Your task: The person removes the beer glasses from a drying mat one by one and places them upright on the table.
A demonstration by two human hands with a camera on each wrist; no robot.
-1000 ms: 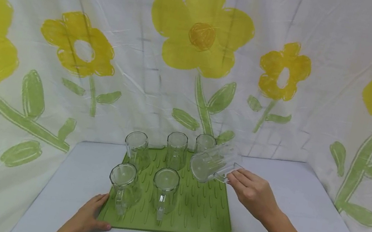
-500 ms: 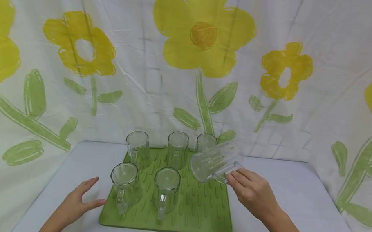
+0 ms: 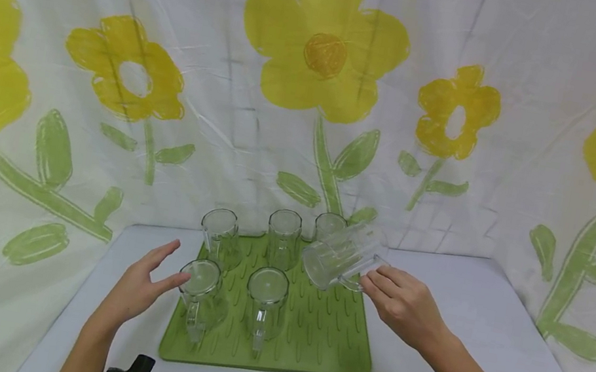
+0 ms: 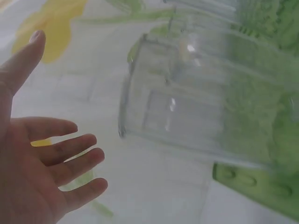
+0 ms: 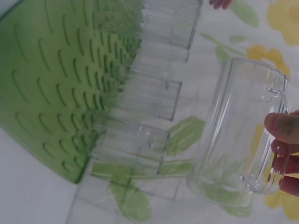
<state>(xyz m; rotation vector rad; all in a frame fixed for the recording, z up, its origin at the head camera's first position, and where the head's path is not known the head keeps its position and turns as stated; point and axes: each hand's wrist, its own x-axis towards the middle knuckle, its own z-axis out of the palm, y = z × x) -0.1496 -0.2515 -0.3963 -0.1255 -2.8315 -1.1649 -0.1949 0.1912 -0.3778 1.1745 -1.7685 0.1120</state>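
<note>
My right hand [image 3: 402, 307] pinches the handle of a clear glass mug [image 3: 342, 257], held tilted above the back right of a green ribbed mat [image 3: 317, 349]. In the right wrist view, the thumb and fingers close round the handle of this glass mug [image 5: 233, 140]. My left hand [image 3: 137, 284] is raised at the mat's left side, fingers spread and holding nothing. It is nearest the front left glass mug [image 3: 197, 295], and its thumb overlaps that mug's top in the head view. In the left wrist view, the left palm [image 4: 28, 172] faces a standing mug [image 4: 187, 102] across a gap.
Several more clear mugs stand on the mat, among them a front middle mug [image 3: 265, 306], a back left mug [image 3: 219, 242] and a back middle mug [image 3: 282, 243]. The held mug partly overlaps the back right mug [image 3: 329, 226]. A flower-printed curtain [image 3: 217, 99] hangs behind the white table [image 3: 436, 283].
My left hand has let go of the mat's front left corner, drawn back, then risen beside the front left mug. My right hand and its mug have barely moved.
</note>
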